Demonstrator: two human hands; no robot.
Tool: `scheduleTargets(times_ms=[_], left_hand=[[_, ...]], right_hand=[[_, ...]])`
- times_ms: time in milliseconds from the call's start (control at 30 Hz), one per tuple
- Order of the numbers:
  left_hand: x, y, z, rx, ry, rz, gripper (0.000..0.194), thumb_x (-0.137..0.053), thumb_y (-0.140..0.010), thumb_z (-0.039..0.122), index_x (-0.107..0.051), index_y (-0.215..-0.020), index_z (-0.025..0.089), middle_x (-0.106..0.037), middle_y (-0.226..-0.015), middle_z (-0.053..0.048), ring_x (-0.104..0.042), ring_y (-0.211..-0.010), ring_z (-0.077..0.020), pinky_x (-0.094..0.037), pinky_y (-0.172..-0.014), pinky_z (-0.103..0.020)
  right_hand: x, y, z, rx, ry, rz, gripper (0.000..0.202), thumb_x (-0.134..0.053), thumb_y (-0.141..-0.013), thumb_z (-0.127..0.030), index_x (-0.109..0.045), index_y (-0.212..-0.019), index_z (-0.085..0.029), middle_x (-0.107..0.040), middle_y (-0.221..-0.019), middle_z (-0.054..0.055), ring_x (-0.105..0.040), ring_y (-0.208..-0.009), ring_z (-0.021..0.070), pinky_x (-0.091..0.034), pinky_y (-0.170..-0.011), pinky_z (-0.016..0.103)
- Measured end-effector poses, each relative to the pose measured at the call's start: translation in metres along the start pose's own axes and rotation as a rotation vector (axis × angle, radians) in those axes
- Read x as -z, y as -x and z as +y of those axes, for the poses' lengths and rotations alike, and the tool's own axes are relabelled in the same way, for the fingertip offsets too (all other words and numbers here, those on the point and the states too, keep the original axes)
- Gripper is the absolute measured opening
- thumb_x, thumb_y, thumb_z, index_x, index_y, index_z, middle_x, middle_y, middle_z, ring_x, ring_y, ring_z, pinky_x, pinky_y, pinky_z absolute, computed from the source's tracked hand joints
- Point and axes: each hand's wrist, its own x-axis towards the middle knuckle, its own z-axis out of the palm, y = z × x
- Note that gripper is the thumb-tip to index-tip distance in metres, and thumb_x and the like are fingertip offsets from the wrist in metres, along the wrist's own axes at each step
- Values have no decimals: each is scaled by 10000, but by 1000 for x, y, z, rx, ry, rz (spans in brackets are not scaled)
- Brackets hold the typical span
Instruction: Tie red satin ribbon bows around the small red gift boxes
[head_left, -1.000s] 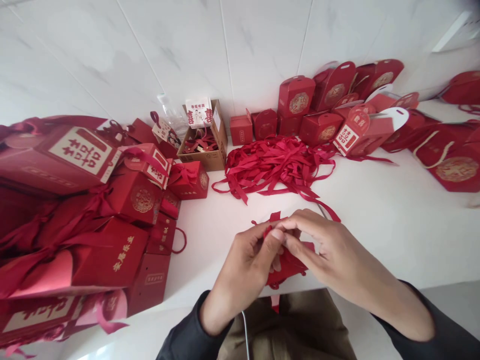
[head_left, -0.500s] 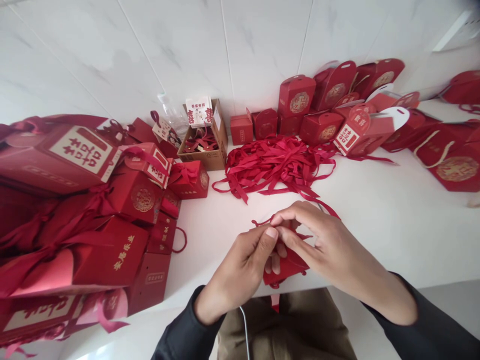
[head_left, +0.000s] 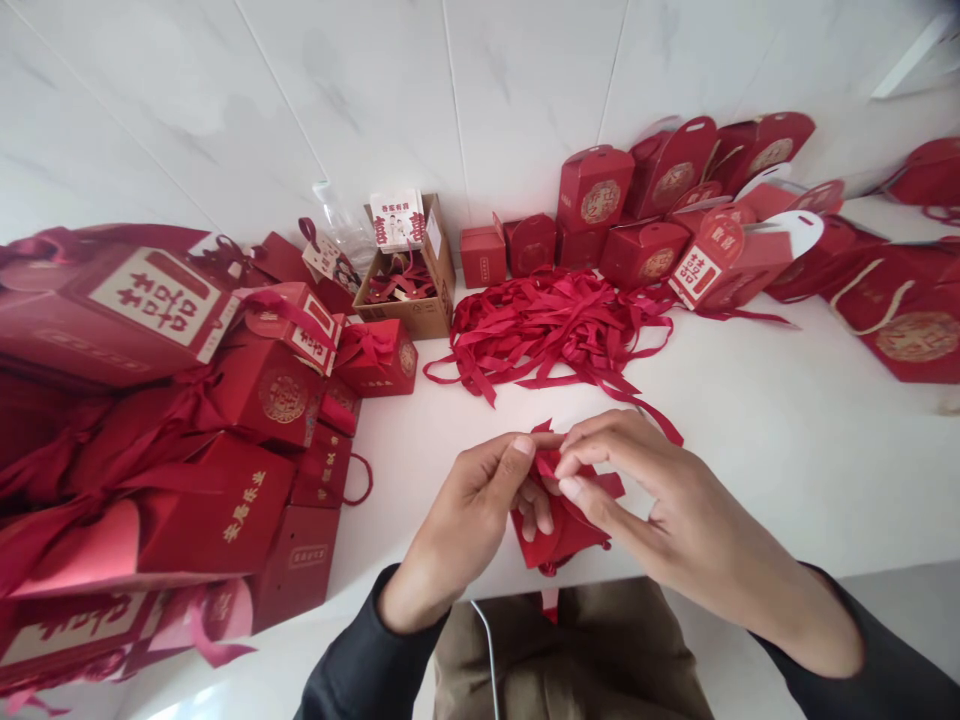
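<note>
lower centre | left hand (head_left: 466,518) pinching ribbon (head_left: 547,466), right hand (head_left: 671,495) curled close, grip unclear | ribbon's probably soft, slippery; red box (head_left: 534,553) light, crushable, hold its sides

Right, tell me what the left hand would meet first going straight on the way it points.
Probably the right hand: its fingers face the left hand close by, with red ribbon between them. How they line up in depth is unclear.

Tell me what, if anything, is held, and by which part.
The left hand pinches the narrow red fabric ribbon near its middle, above the small red cardboard box. The right hand meets it there; whether it grips cannot be told.
</note>
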Motion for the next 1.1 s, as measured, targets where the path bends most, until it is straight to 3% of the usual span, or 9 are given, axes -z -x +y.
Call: scheduleTargets(times_ms=[200, 333, 533, 667, 767, 833, 900, 1000, 1100], left_hand=[[2, 3, 3, 55, 36, -33, 467, -705, -922, 470, -679, -1208, 102, -650, -656, -5, -556, -578, -100, -463, -608, -233], [1, 3, 3, 56, 46, -10, 426, -711, -924, 435, -655, -1201, 116, -646, -626, 9, -552, -570, -98, -453, -608, -231], [0, 1, 1, 40, 87, -9, 309, -736, -903, 404, -632, -1026, 140, -626, -648, 22, -556, -563, -91, -453, -583, -224], [-1, 1, 0, 36, 105, -33, 341, -771, -865, 401, -612, -1030, 149, -650, -742, 8, -562, -556, -77, -449, -560, -217], [-2, 1, 1, 22, 90, -28, 372, -769, -859, 378, -578, -1096, 164, -679, -848, -11, -557, -544, -65, -443, -532, -210], [-3, 2, 2, -2, 45, -28, 321, -730, -886, 326, -574, -1122, 173, -712, -943, -45, -584, -594, -76, -453, -553, -214], [-3, 3, 3, -28, -50, -7, 257, -678, -909, 251, -593, -1141, 182, -737, -1040, -74, -640, -715, -109, -477, -622, -228], [-4, 6, 2, -82, -311, 87, 257, -612, -913, 155, -640, -1162, 213, -752, -1066, -56, -668, -825, -144, -487, -699, -249], [-7, 9, -4, -220, -604, 200, 338, -563, -901, 81, -659, -1184, 239, -750, -1059, -37, -667, -821, -156, -506, -742, -271]], right_hand=[[1, 5, 4, -41, 10, -31, 62, -562, -1028, -257, -608, -996, -282, -650, -1085, 22, -634, -1076, 213, -515, -915, 354], [0, 4, 5, -153, 5, -24, 125, -614, -986, -295, -575, -1105, -290, -681, -1123, 25, -673, -1054, 231, -552, -929, 383], [1, -1, 7, -199, -40, 6, 59, -558, -1000, -285, -611, -1022, -273, -732, -977, 15, -716, -885, 205, -590, -825, 339], [-1, -1, 11, -191, 4, 62, 122, -543, -1008, -337, -637, -1026, -263, -744, -1043, 45, -720, -966, 238, -591, -878, 393], [-1, 1, 11, -196, -72, -24, 255, -532, -1034, -397, -622, -1244, -284, -715, -1255, 59, -686, -1153, 249, -592, -915, 386], [-1, 2, 11, -199, -140, -92, 330, -533, -1042, -384, -564, -1361, -303, -709, -1289, 51, -680, -1187, 239, -596, -919, 368], [-1, 1, 10, -217, -176, -111, 314, -540, -1042, -343, -562, -1351, -297, -733, -1230, 41, -699, -1148, 228, -598, -923, 358], [-1, 0, 9, -250, -192, -97, 256, -561, -1038, -352, -596, -1282, -285, -735, -1203, 45, -704, -1126, 230, -596, -938, 359], [-1, 0, 9, -269, -220, -94, 267, -583, -1031, -385, -597, -1282, -296, -738, -1173, 43, -688, -1160, 240, -588, -953, 360]])
